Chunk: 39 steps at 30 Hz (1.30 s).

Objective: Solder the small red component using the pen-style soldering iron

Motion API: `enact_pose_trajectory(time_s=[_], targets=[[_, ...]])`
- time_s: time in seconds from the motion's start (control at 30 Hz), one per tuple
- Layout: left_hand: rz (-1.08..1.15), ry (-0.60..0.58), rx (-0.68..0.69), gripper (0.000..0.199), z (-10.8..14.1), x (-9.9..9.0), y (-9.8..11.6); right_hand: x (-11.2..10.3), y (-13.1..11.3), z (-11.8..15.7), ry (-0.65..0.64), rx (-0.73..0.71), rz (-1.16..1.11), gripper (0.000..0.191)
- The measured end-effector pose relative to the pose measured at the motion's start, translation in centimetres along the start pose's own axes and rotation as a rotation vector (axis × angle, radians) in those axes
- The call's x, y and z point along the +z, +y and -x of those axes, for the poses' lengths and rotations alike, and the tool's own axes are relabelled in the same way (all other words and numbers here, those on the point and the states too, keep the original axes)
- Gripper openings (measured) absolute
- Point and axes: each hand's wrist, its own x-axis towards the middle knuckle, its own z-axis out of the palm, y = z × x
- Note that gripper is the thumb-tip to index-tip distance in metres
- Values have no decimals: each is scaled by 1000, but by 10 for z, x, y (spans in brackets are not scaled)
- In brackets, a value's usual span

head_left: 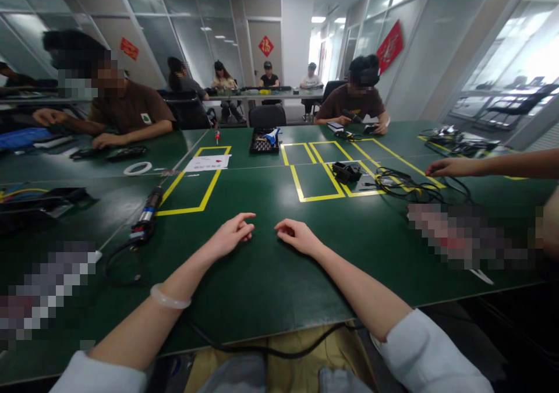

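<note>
Both of my hands rest over the near middle of the green table [244,177], a short gap between them. My left hand [233,233], with a pale bangle on its wrist, has its index finger stretched out, the others bent, and holds nothing. Opposite it, my right hand [297,236] has its fingers curled toward the thumb; nothing shows in it. Yellow tape outlines [321,198] lie beyond my hands. A black electric screwdriver [148,209] with a cable lies to the left. A black device [347,172] sits in a taped area to the right.
Black cables [393,183] lie at the right, near another person's hand [454,167]. A black tray [264,142] with a blue item, a paper sheet [207,163] and a tape roll [137,169] stand farther off. Several people work around the tables.
</note>
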Motion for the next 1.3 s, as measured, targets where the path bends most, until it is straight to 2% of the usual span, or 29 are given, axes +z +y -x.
enact_pose_trajectory(time_s=[0.07,0.13,0.23,0.4,0.53,0.67,0.8,0.9,1.2,1.3], targets=[[100,-147,21,67,-4,24,10,0,-1,1,-49,-20,-45,28],[165,-235,37,72,-7,38,13,-1,-2,1,-88,-41,-50,29],[225,-263,41,73,-11,44,9,-1,-2,1,-115,-54,-37,20],[252,-262,54,72,-13,44,2,2,-1,1,-148,-67,-77,24],[191,-206,69,62,-11,47,3,4,-2,0,-84,-9,-108,19],[11,-57,183,45,-7,49,5,4,-4,-3,-16,74,-107,19],[-185,59,264,27,-4,51,3,5,-3,-4,-22,86,-103,20],[-220,71,255,25,-2,52,2,7,0,-4,-19,79,-136,21],[-139,52,250,29,0,55,3,7,6,-8,-4,123,-145,24],[-131,55,267,24,0,54,3,8,7,-10,-3,121,-150,25]])
